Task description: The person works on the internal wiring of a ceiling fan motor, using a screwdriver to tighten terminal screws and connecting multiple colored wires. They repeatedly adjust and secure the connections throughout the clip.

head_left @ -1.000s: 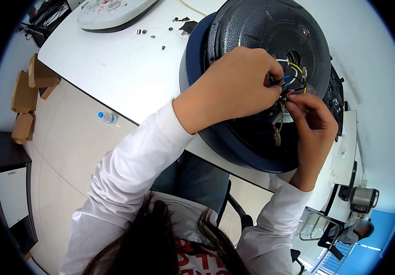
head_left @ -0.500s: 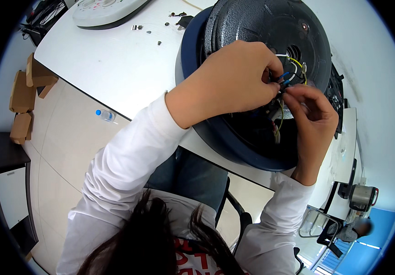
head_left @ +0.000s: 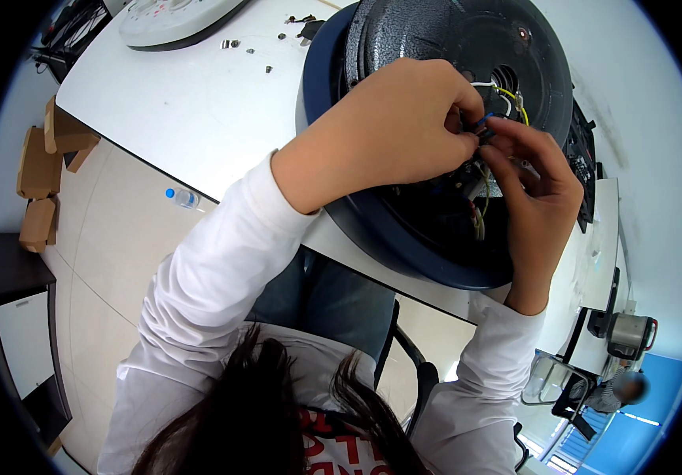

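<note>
An opened round appliance (head_left: 329, 79) with a dark blue housing lies on the white table, its dark metal base plate (head_left: 543, 47) facing up. White and yellow wires (head_left: 524, 111) show near the hole in that plate, and several thinner wires (head_left: 479, 226) hang lower in the housing. My left hand (head_left: 412, 119) reaches over the appliance, thumb and forefinger pinched on a wire with a blue piece (head_left: 484, 120). Fingertip to fingertip with it, my right hand (head_left: 539, 170) pinches at the same wire. The exact spot between the fingertips is mostly hidden.
Small metal parts (head_left: 230, 44) and a white oval cover (head_left: 175, 24) lie on the table (head_left: 151, 103) at the far left. A black tray (head_left: 584, 158) adjoins the appliance's right side. Cardboard boxes (head_left: 39, 170) and a bottle (head_left: 183, 198) are on the floor. Another person (head_left: 614, 392) sits far right.
Both hands stay pinched together at the wire. My right forefinger and thumb have shifted slightly up and left, and the whole view has moved a little.
</note>
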The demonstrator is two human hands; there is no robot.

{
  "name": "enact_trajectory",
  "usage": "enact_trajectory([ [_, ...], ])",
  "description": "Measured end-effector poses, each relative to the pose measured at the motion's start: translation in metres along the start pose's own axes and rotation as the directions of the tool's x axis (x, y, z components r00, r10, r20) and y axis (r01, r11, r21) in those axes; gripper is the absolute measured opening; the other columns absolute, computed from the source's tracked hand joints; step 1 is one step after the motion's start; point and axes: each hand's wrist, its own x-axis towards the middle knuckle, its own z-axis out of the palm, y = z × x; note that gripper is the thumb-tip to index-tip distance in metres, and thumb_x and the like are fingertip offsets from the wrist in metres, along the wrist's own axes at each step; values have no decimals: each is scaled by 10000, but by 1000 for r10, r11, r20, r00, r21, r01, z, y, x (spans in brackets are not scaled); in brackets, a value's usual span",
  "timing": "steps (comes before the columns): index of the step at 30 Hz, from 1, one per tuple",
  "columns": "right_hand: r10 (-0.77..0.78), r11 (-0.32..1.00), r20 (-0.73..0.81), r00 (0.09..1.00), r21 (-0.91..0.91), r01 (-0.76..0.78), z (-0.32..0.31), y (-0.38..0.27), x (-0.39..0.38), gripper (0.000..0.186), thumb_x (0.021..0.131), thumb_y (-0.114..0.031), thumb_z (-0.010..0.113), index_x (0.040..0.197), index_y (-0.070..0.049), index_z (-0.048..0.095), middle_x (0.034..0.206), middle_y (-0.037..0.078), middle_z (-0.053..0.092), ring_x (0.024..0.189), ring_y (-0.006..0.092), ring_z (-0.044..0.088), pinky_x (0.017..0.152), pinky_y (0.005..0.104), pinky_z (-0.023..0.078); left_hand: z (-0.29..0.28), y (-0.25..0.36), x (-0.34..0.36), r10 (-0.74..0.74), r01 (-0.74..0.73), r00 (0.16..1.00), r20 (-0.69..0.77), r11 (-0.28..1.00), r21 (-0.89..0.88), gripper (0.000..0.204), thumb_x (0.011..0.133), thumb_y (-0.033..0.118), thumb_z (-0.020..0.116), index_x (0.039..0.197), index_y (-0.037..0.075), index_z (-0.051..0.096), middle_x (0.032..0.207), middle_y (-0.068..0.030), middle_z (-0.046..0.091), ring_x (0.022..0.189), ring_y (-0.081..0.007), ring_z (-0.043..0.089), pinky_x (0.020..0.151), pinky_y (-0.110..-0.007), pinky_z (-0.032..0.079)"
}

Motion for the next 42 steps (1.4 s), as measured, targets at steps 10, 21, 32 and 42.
enact_trajectory([
  [10,-34,998,-16,999,-45,34,0,2,-2,164,776,75,696,926,11,699,872,71,675,795,137,668,729,235,538,-1,-2,-1,14,-14,999,45,1000,-2,210,816,135,683,940,-34,668,732,-115,626,634,-167,579,594,-272,446],
  [21,84,996,-41,996,27,-83,-1,-2,-4,146,782,72,700,919,22,686,869,60,685,819,129,673,753,236,541,-1,4,-3,18,-19,999,46,1000,8,192,814,91,628,944,-50,647,753,-140,612,649,-211,597,600,-292,457],
  [32,27,999,-30,999,26,-27,-1,3,-5,158,770,110,685,908,33,676,894,80,681,835,144,673,784,249,544,-1,5,-3,-8,8,1000,18,1000,1,218,797,95,645,952,-56,676,777,-166,642,655,-233,622,616,-296,482],
  [42,-105,980,-25,994,-174,99,-1,3,-4,170,744,98,700,889,13,673,858,88,681,795,164,662,734,254,521,-1,3,-4,75,-75,997,-31,997,17,208,786,76,634,936,-61,674,767,-163,635,661,-242,624,620,-303,486],
])
